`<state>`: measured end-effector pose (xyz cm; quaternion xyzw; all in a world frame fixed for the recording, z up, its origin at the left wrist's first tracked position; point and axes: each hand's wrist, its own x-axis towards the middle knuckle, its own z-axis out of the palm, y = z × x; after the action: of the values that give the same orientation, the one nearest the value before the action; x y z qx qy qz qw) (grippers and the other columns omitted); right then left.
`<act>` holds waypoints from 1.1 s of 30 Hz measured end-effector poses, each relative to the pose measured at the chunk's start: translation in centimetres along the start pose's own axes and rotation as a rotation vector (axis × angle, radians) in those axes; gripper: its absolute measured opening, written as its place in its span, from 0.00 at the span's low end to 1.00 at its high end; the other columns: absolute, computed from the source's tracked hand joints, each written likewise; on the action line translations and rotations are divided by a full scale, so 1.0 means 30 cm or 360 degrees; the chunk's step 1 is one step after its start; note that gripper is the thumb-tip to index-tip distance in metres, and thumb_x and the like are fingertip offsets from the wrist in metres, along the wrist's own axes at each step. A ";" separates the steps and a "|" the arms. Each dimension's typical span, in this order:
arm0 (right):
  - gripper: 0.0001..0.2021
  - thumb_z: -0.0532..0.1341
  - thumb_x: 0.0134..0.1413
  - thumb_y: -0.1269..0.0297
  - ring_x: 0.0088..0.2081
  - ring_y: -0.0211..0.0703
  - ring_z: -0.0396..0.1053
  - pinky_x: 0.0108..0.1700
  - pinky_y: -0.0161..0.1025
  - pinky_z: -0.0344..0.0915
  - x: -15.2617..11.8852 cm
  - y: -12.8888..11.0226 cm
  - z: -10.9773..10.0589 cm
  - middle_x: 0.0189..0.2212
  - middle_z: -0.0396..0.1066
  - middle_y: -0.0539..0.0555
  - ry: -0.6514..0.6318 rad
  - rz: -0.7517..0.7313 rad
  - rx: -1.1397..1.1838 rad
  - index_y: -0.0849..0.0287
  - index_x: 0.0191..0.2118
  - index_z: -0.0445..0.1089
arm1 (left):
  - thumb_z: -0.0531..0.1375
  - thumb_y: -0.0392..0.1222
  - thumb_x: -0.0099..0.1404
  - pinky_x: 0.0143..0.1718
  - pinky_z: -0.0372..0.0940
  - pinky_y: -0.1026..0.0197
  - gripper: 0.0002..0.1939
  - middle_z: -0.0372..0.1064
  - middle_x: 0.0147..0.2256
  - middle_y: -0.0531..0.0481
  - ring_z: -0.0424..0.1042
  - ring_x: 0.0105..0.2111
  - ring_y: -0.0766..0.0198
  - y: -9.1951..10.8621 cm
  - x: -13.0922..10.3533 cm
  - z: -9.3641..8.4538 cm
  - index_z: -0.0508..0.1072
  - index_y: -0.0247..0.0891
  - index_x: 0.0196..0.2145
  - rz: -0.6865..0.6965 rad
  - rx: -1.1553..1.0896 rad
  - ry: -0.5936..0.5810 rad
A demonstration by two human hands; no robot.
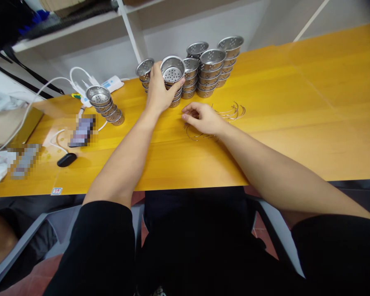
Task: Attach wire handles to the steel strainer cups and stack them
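Note:
My left hand (159,88) grips a perforated metal cup (172,70), thumb on the near right side and fingers at the left of its rim. That cup sits at the top of a stack of similar cups. Lower and to the right, my right hand (203,118) is held over the table with fingers curled and thumb tip close to them. Whether something thin is between those fingertips is too small to tell. Thin curved metal wires (234,111) lie under and beside this hand.
More cup stacks (211,74) stand right of my left hand, and another leaning stack (106,106) is farther left. A phone (82,131), a black oval device (67,160), white cables and a power strip (112,84) occupy the table's left side. A person's knee shows at lower left.

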<state>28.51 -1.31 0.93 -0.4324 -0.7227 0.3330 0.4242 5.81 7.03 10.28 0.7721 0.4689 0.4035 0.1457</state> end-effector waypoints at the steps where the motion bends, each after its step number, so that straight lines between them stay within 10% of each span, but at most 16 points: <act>1: 0.14 0.78 0.74 0.50 0.46 0.62 0.86 0.59 0.66 0.89 0.000 -0.001 0.000 0.47 0.89 0.61 -0.0003 -0.0002 0.0009 0.51 0.52 0.82 | 0.74 0.68 0.75 0.89 0.66 0.31 0.33 0.80 0.76 0.46 0.73 0.76 0.44 0.001 0.000 0.000 0.71 0.60 0.69 0.0008 -0.0014 0.0004; 4: 0.12 0.77 0.74 0.52 0.46 0.61 0.86 0.58 0.64 0.89 -0.001 -0.007 -0.002 0.47 0.89 0.61 -0.0005 -0.0006 0.0019 0.51 0.52 0.82 | 0.73 0.68 0.74 0.87 0.69 0.34 0.34 0.80 0.73 0.36 0.77 0.73 0.44 -0.032 0.014 0.021 0.70 0.50 0.67 0.0089 -0.0071 0.0079; 10: 0.11 0.75 0.75 0.53 0.47 0.59 0.85 0.58 0.60 0.87 -0.003 -0.015 -0.004 0.48 0.90 0.61 -0.0032 0.0013 0.0015 0.53 0.53 0.82 | 0.77 0.84 0.63 0.77 0.71 0.18 0.42 0.85 0.69 0.47 0.78 0.72 0.28 -0.245 0.110 0.129 0.74 0.70 0.66 0.0279 -0.0183 0.0232; 15: 0.14 0.78 0.73 0.51 0.48 0.59 0.86 0.59 0.59 0.87 -0.001 -0.011 -0.003 0.48 0.89 0.61 -0.0026 0.0023 0.0052 0.52 0.53 0.81 | 0.89 0.74 0.58 0.81 0.71 0.26 0.55 0.85 0.71 0.52 0.77 0.70 0.40 -0.312 0.174 0.143 0.67 0.62 0.71 0.0234 -0.0409 0.0239; 23: 0.11 0.77 0.74 0.54 0.47 0.59 0.86 0.60 0.60 0.89 -0.002 -0.017 -0.006 0.48 0.90 0.61 -0.0043 0.0037 0.0009 0.53 0.53 0.81 | 0.81 0.90 0.62 0.82 0.69 0.26 0.58 0.80 0.72 0.47 0.72 0.71 0.40 -0.282 0.174 0.131 0.65 0.58 0.72 0.0398 -0.0241 0.0257; 29: 0.11 0.72 0.78 0.56 0.47 0.58 0.85 0.59 0.59 0.88 -0.002 -0.024 -0.017 0.51 0.91 0.63 -0.0068 0.0029 -0.0145 0.55 0.57 0.82 | 0.67 0.89 0.79 0.79 0.73 0.29 0.46 0.75 0.71 0.42 0.75 0.73 0.40 -0.087 0.037 0.082 0.66 0.58 0.76 0.0822 -0.0392 0.0659; 33: 0.11 0.70 0.77 0.62 0.52 0.64 0.85 0.65 0.64 0.87 -0.002 -0.041 -0.072 0.55 0.89 0.64 -0.0066 -0.0149 -0.0505 0.53 0.58 0.84 | 0.70 0.89 0.78 0.75 0.81 0.32 0.47 0.77 0.69 0.42 0.81 0.72 0.38 -0.033 -0.138 0.069 0.70 0.57 0.77 0.0750 -0.0406 0.0076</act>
<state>30.07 -1.61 2.85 -0.4528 -0.7942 0.2034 0.3505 5.80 4.37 6.36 0.8256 0.2249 0.5002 0.1327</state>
